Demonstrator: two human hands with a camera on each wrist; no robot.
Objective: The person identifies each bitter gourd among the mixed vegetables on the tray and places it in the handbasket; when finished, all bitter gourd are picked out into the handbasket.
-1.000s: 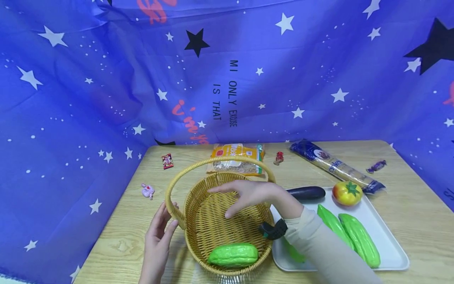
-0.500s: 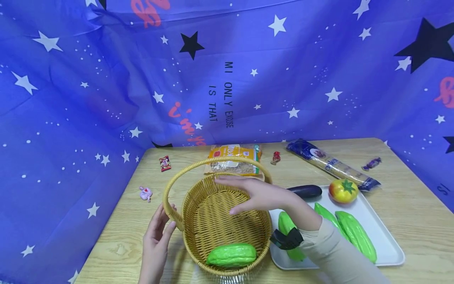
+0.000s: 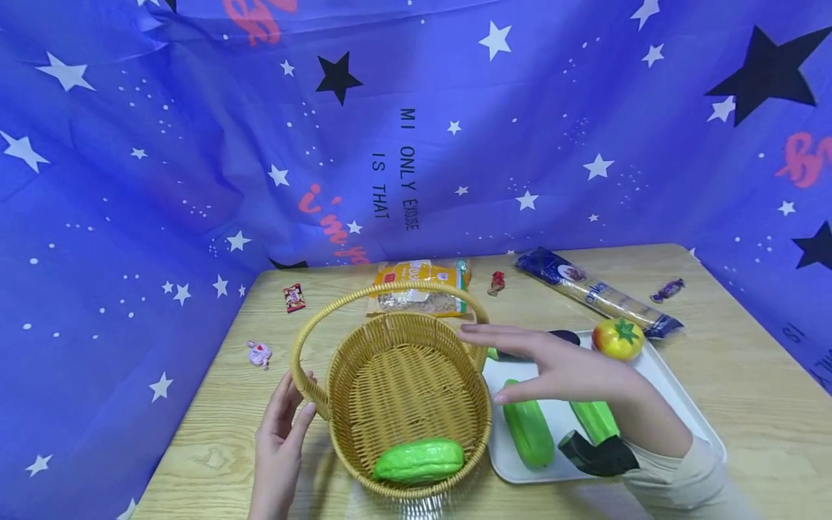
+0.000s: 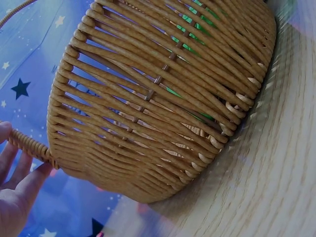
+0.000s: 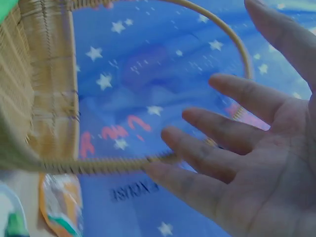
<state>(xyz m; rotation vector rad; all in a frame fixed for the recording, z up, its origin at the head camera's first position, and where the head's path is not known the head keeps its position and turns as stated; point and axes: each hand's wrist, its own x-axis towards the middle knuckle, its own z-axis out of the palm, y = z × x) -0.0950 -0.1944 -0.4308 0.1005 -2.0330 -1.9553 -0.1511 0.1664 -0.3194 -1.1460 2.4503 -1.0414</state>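
A round woven basket with an arched handle stands on the table. One bright green, ridged gourd lies inside, along its near wall. My left hand holds the handle's lower left end between thumb and fingers, also visible in the left wrist view. To the right of the basket, my right hand hovers over the white tray with fingers straight and nothing held. Beneath it lie another green gourd, a partly covered one and a dark eggplant.
A red-yellow tomato sits at the tray's far corner. Behind are an orange food bag, a long noodle packet and wrapped sweets, one red, one purple. Small packets lie left. A blue cloth surrounds the table.
My right hand has moved right, from above the basket's inside to above the tray, still holding nothing. My left hand keeps its hold on the handle; the head view has shifted slightly.
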